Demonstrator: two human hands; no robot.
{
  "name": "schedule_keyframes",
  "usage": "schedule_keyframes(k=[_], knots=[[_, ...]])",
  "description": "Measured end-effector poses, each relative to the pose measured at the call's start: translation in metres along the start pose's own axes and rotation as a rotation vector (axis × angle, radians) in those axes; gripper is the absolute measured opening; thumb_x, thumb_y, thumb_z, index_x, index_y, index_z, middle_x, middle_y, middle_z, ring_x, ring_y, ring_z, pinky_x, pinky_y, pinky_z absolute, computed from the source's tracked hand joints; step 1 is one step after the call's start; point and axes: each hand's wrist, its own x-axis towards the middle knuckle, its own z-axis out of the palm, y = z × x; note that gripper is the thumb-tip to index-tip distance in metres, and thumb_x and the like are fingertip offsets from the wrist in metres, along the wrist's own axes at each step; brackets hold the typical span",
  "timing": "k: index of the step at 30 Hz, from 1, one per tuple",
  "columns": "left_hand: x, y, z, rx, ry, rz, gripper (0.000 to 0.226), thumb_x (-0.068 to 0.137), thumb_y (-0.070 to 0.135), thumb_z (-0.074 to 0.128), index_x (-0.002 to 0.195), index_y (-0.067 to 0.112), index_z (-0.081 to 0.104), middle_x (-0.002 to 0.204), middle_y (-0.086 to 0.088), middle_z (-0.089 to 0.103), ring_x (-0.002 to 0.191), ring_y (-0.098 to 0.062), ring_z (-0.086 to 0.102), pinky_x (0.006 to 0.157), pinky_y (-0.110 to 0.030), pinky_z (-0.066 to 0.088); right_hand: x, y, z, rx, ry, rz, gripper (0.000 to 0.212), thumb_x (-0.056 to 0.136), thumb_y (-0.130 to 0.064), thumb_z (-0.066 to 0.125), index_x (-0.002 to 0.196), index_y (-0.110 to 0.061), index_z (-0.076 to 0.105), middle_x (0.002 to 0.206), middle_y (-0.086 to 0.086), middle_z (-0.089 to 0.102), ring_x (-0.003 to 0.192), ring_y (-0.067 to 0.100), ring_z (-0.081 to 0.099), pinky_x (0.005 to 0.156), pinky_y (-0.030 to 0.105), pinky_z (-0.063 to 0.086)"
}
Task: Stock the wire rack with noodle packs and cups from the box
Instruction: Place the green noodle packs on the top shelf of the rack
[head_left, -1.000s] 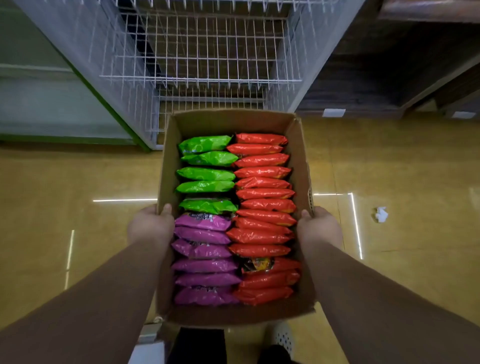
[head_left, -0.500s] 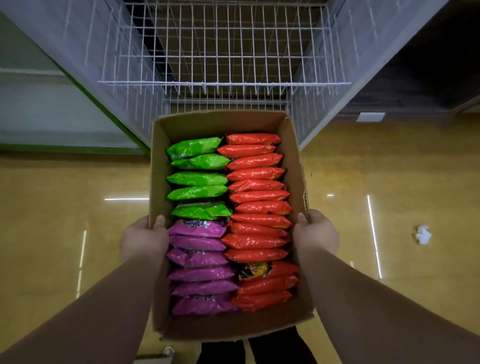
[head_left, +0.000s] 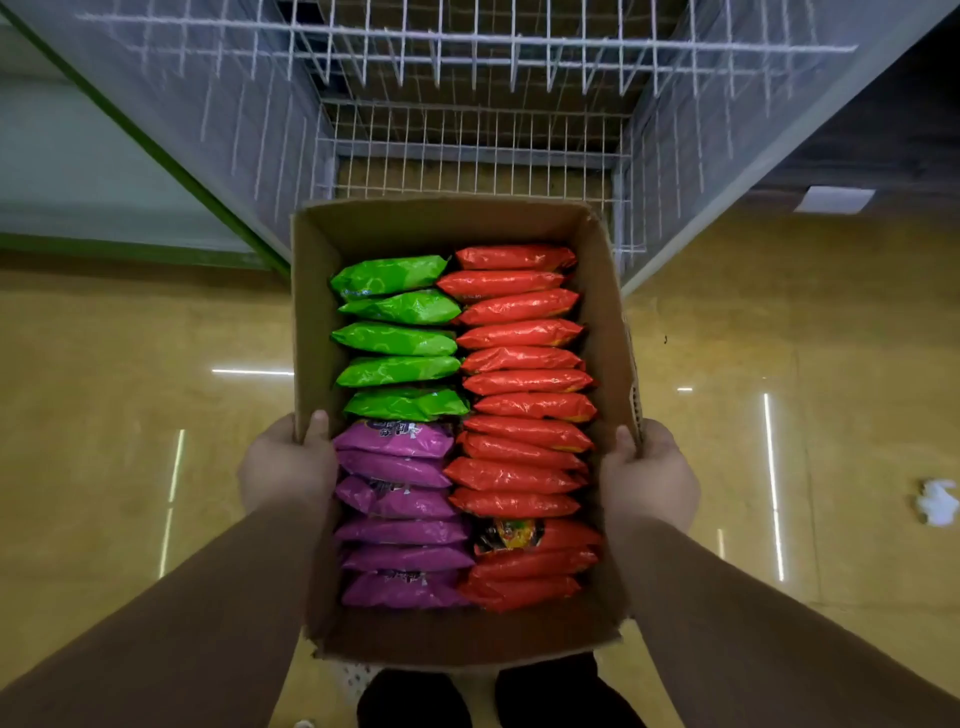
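Stocking not begun: I carry the full cardboard box (head_left: 602, 322) up to the wire rack (head_left: 467, 130).

My left hand (head_left: 285, 467) and right hand (head_left: 649, 473) each grip a box wall, clamped; between them green, purple and red noodle packs (head_left: 519, 364) fill both rows, rack shelves ahead look bare, no cups visible.

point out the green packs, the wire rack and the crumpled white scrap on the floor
green packs (head_left: 397, 339): head view, on the middle pack of the green stack in the box.
wire rack (head_left: 470, 156): head view, on the front rail of its lower shelf.
crumpled white scrap (head_left: 937, 501): head view, on its centre.
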Motion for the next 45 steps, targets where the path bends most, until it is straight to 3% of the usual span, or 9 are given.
schedule_keyframes(k=[4, 7, 10, 12, 15, 24, 31, 37, 45], knots=[[0.015, -0.005, -0.002, 0.037, -0.04, 0.01, 0.034, 0.104, 0.04, 0.06, 0.117, 0.014, 0.076, 0.105, -0.02, 0.075, 0.099, -0.043, 0.068, 0.086, -0.043, 0.053, -0.01, -0.003, 0.011, -0.041, -0.023, -0.051, 0.013, 0.104, -0.031, 0.049, 0.094, -0.023, 0.053, 0.066, -0.008, 0.054, 0.055, 0.019, 0.05, 0.051, 0.025, 0.028], [0.019, 0.006, -0.008, 0.08, -0.107, -0.006, 0.037, 0.104, 0.04, 0.059, 0.122, 0.011, 0.072, 0.116, -0.021, 0.074, 0.108, -0.043, 0.067, 0.092, -0.043, 0.051, -0.014, -0.008, 0.009, -0.102, -0.067, -0.076, 0.011, 0.104, -0.03, 0.047, 0.098, -0.022, 0.05, 0.077, -0.005, 0.056, 0.063, 0.019, 0.052, 0.051, 0.026, 0.027], [0.009, 0.021, -0.015, 0.026, -0.045, 0.063, 0.049, 0.099, 0.035, 0.067, 0.141, 0.01, 0.06, 0.131, -0.017, 0.067, 0.123, -0.039, 0.061, 0.102, -0.042, 0.048, -0.022, -0.012, 0.005, -0.068, 0.014, -0.067, 0.032, 0.098, -0.029, 0.056, 0.128, -0.018, 0.055, 0.12, 0.007, 0.056, 0.105, 0.031, 0.058, 0.077, 0.034, 0.047], [-0.002, 0.029, -0.022, 0.012, 0.021, 0.237, 0.058, 0.094, 0.028, 0.072, 0.147, 0.01, 0.055, 0.139, -0.017, 0.059, 0.132, -0.036, 0.053, 0.112, -0.042, 0.042, -0.035, -0.02, 0.004, -0.04, 0.149, -0.142, 0.047, 0.089, -0.025, 0.064, 0.134, -0.014, 0.055, 0.135, 0.014, 0.051, 0.122, 0.036, 0.051, 0.097, 0.046, 0.048], [-0.011, 0.036, -0.027, 0.051, -0.075, 0.448, 0.055, 0.094, 0.019, 0.072, 0.146, 0.014, 0.055, 0.143, -0.012, 0.054, 0.136, -0.031, 0.046, 0.116, -0.038, 0.036, -0.052, -0.039, 0.008, -0.078, 0.223, -0.323, 0.044, 0.081, -0.022, 0.071, 0.124, -0.016, 0.063, 0.127, 0.014, 0.057, 0.118, 0.038, 0.052, 0.096, 0.05, 0.045], [0.003, 0.034, 0.007, 0.403, -0.411, 0.582, 0.05, 0.093, 0.009, 0.064, 0.142, 0.022, 0.06, 0.132, -0.009, 0.057, 0.119, -0.034, 0.06, 0.098, -0.049, 0.054, -0.06, -0.095, 0.079, -0.328, -0.21, -0.726, 0.032, 0.087, -0.032, 0.065, 0.119, -0.032, 0.066, 0.121, -0.005, 0.063, 0.116, 0.027, 0.052, 0.09, 0.039, 0.04], [0.031, 0.035, 0.038, 0.695, -0.379, 0.625, 0.042, 0.094, 0.003, 0.054, 0.134, 0.011, 0.061, 0.13, -0.014, 0.054, 0.126, -0.038, 0.05, 0.098, -0.05, 0.049, -0.038, -0.101, 0.127, -0.603, -0.266, -0.858, 0.038, 0.089, -0.021, 0.061, 0.126, -0.032, 0.063, 0.127, -0.005, 0.059, 0.124, 0.026, 0.044, 0.094, 0.042, 0.034], [0.045, 0.029, 0.052, 0.976, -0.312, 0.699, 0.04, 0.101, 0.01, 0.045, 0.138, 0.014, 0.057, 0.137, -0.013, 0.052, 0.131, -0.036, 0.048, 0.097, -0.046, 0.045, -0.025, -0.102, 0.146, -0.761, -0.196, -0.901, 0.033, 0.092, -0.028, 0.06, 0.124, -0.036, 0.063, 0.124, -0.006, 0.058, 0.12, 0.027, 0.044, 0.092, 0.043, 0.031], [0.057, 0.023, 0.059, 0.907, -0.301, 0.711, 0.04, 0.099, 0.017, 0.059, 0.138, 0.019, 0.055, 0.135, -0.009, 0.054, 0.131, -0.034, 0.046, 0.1, -0.045, 0.042, -0.018, -0.105, 0.15, -0.748, -0.206, -0.903, 0.035, 0.092, -0.028, 0.061, 0.125, -0.037, 0.063, 0.119, -0.006, 0.063, 0.117, 0.028, 0.048, 0.093, 0.044, 0.032]])
